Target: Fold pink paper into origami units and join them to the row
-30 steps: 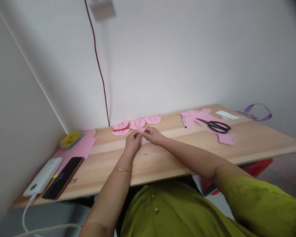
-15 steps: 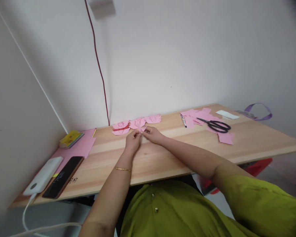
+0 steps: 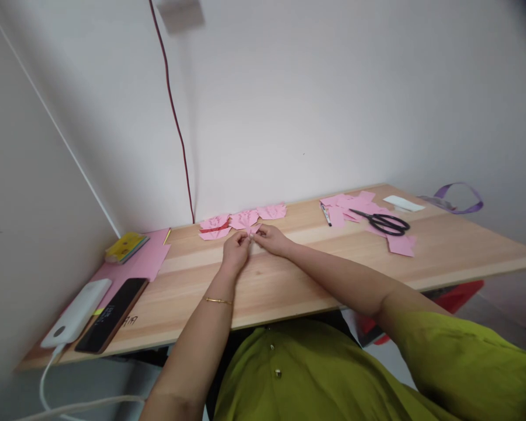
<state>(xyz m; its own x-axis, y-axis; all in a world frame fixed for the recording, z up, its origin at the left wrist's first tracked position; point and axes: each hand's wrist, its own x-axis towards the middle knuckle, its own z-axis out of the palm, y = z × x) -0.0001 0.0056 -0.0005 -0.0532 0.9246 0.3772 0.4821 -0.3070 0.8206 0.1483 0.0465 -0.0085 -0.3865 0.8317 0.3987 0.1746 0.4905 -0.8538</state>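
My left hand (image 3: 236,248) and my right hand (image 3: 270,238) meet over the far middle of the table, fingers pinched together. Between them is a small piece of pink paper (image 3: 253,228), mostly covered by my fingertips. Just beyond lie several folded pink paper pieces (image 3: 244,219) in a row along the wall side. A dark red strip (image 3: 214,227) rests across the leftmost ones.
On the right are pink paper scraps (image 3: 339,204), black-handled scissors (image 3: 383,223), a pen (image 3: 325,214) and a white strip (image 3: 403,203). At left lie pink sheets (image 3: 146,260), a yellow packet (image 3: 125,247), a phone (image 3: 113,316) and a white power bank (image 3: 76,313) with a cable.
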